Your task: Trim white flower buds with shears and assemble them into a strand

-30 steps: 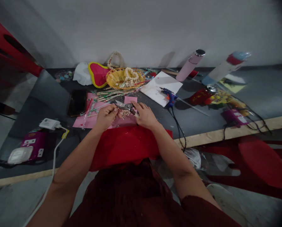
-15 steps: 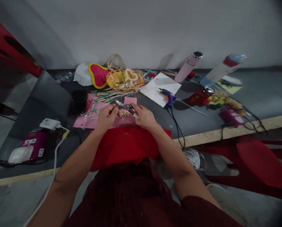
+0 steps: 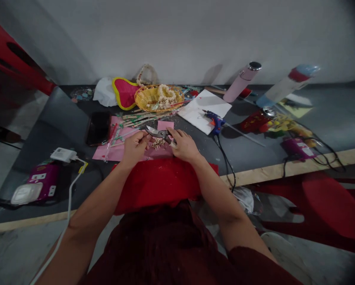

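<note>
My right hand (image 3: pixel 186 145) is closed round the handles of a pair of pruning shears (image 3: pixel 159 133), whose blades point left toward my left hand. The fingers of my left hand (image 3: pixel 136 145) are pinched together close to the blades; what they hold is too small to make out. Below the shears, a small heap of short pale cut pieces (image 3: pixel 157 143) lies on a pink sheet (image 3: pixel 106 152). Several thin sticks (image 3: pixel 138 118) lie just behind, some with green marks. A red cloth (image 3: pixel 159 182) is spread in front of me at the table edge.
Behind the sticks stands a yellow wicker basket (image 3: pixel 142 103) holding a beaded string. A black phone (image 3: pixel 99 128) lies to the left. On the right are a blue glue gun (image 3: pixel 216 122) on white paper (image 3: pixel 199 118), a pink flask (image 3: pixel 242 82), a red can (image 3: pixel 258 118) and cables.
The view has shifted slightly, so the things on the right sit further right. Both hands keep nearly the same position, and the shears' blades look a little more apart.
</note>
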Tool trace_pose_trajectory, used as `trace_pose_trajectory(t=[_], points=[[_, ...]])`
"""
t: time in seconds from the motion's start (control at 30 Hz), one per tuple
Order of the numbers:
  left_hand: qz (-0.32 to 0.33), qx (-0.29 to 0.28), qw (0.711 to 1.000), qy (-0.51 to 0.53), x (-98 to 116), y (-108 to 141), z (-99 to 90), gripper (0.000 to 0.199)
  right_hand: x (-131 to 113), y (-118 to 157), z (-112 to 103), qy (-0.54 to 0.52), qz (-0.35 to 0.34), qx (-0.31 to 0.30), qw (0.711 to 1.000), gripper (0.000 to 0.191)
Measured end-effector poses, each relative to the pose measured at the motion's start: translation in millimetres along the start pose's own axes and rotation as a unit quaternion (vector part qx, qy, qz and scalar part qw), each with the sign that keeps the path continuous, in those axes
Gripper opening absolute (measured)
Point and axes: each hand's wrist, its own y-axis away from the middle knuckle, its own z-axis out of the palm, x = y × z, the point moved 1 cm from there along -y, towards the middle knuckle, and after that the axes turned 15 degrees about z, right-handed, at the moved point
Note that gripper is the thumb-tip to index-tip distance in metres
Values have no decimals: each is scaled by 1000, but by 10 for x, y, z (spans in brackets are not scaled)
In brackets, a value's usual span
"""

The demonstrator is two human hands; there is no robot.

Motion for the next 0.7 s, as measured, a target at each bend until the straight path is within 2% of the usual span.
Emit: trace_pose_trajectory(t=[0.2,0.4,0.7], points=[[-10,10,1000,10,7,11,14,20,-16,9,6,-8,-5,12,1000,58],[9,17,999,-32,25,27,-22,21,-81,62,-16,-17,-8,11,1000,54],[2,-2,999,36,6,26,-11,25,-10,-27,39,-44,-21,15,999,60]])
